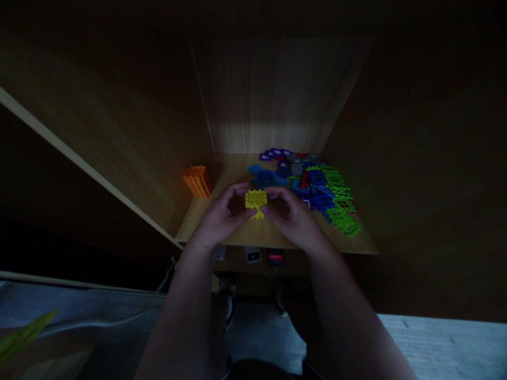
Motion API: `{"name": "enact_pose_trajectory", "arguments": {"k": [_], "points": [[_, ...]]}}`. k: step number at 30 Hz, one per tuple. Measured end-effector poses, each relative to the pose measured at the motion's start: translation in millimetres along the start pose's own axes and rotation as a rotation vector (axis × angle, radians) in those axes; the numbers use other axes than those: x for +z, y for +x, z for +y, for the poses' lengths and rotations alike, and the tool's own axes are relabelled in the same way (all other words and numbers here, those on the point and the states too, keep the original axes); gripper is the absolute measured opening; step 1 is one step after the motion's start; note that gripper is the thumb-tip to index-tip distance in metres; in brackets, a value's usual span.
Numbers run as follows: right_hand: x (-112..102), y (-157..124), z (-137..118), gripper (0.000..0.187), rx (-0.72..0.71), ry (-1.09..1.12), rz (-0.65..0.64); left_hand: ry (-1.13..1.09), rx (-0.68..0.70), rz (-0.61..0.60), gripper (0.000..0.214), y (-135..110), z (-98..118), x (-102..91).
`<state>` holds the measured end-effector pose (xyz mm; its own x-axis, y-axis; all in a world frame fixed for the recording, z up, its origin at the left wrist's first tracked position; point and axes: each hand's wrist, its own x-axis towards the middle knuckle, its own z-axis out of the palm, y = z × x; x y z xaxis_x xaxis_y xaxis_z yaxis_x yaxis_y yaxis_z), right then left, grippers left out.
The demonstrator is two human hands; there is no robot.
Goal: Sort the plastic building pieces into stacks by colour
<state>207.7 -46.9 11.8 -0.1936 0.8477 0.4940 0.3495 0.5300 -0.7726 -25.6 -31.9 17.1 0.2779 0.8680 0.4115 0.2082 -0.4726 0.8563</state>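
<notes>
Between my two hands is a yellow block (256,198) put together from notched interlocking tiles, held above the front part of a wooden shelf (233,237). My left hand (224,214) grips its left side, thumb at the lower front and fingers behind. On the opposite side, my right hand (291,214) pinches it in the same way, with the thumb near the front bottom. Beyond and to the right of the hands lies a spread of interlocking tiles, with blue tiles (319,198), green tiles (336,184), grey tiles (296,166) and purple tiles (275,153).
An orange stack of notched tiles (198,182) stands at the shelf's left side. Wooden panels enclose the shelf left, right and behind. Below its front edge are a white device (252,255) and a dark device with a red display (275,257). A pale cable (119,320) runs at lower left.
</notes>
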Motion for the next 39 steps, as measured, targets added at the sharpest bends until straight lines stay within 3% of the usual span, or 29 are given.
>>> {"name": "enact_pose_trajectory", "arguments": {"k": [8, 20, 27, 39], "points": [[-1.7, -1.8, -4.0, 0.04, 0.012, -0.01, -0.006, -0.03, -0.002, 0.015, 0.066, -1.0, 3.2, 0.2], [-7.8, 1.5, -18.5, 0.025, -0.104, -0.096, 0.051, 0.025, -0.054, 0.16, 0.035, -0.3, 6.9, -2.4], [-6.2, -0.3, -7.1, 0.031, 0.045, -0.077, 0.13, -0.044, -0.117, 0.273, 0.034, 1.6, 4.0, -3.3], [-5.0, -0.8, -7.9, 0.029, 0.089, -0.018, 0.102, -0.139, -0.121, 0.21, 0.032, 0.5, 9.3, -2.2]]}}
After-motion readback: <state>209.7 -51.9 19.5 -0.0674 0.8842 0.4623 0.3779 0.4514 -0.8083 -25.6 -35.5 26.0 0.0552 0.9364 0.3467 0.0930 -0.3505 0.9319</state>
